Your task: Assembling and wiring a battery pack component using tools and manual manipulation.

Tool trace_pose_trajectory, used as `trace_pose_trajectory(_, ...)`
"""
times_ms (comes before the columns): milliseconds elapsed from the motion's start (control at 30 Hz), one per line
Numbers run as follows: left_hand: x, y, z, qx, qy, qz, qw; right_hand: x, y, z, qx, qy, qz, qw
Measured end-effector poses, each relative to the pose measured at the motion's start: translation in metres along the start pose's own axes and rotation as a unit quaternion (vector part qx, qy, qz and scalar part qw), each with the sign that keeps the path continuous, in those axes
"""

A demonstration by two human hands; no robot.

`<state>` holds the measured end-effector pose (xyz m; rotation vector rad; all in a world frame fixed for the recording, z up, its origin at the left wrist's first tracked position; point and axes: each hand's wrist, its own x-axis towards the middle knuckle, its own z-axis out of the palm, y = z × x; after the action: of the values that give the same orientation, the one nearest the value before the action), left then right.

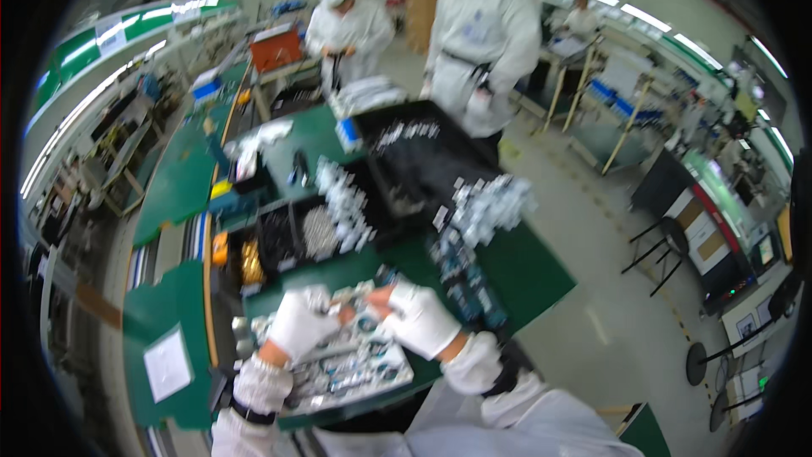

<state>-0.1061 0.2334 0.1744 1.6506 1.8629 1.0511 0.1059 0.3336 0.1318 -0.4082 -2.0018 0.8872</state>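
My left hand (303,322), in a white glove with bare fingertips, is over a white tray (397,370) near the table's front edge. Its thumb and fingers are drawn together; anything between them is too small to make out. Close by on the right is my right hand (419,320), gloved the same way, its fingers pinched toward the left hand. What they hold, if anything, is blurred. Beneath both hands, the tray carries rows of small teal and silvery parts (338,379), partly hidden by the gloves.
Beyond the tray stand bins of gold pieces (252,262) and silvery bits (319,233). Pale clustered parts (491,207) lie by a large black tray (423,161). Dark teal bundles (465,279) lie at right. Two people in white (484,42) stand beyond the green table (533,275).
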Motion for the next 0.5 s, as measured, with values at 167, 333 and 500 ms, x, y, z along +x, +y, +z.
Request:
trace_pose_trajectory(167, -0.003, -0.004, -0.002, -0.073, -0.065, -0.097, 0.99, -0.004, 0.011, 0.006, 0.011, -0.023, 0.042, 0.999)
trace_pose_trajectory(333, 0.009, -0.034, -0.007, -0.063, 0.015, -0.072, 0.995, -0.004, 0.004, -0.001, 0.031, -0.033, 0.087, 0.995)
trace_pose_trajectory(500, 0.025, -0.037, -0.034, -0.129, 0.078, -0.193, 0.969, -0.011, 0.003, -0.023, 0.093, -0.164, 0.105, 0.976)
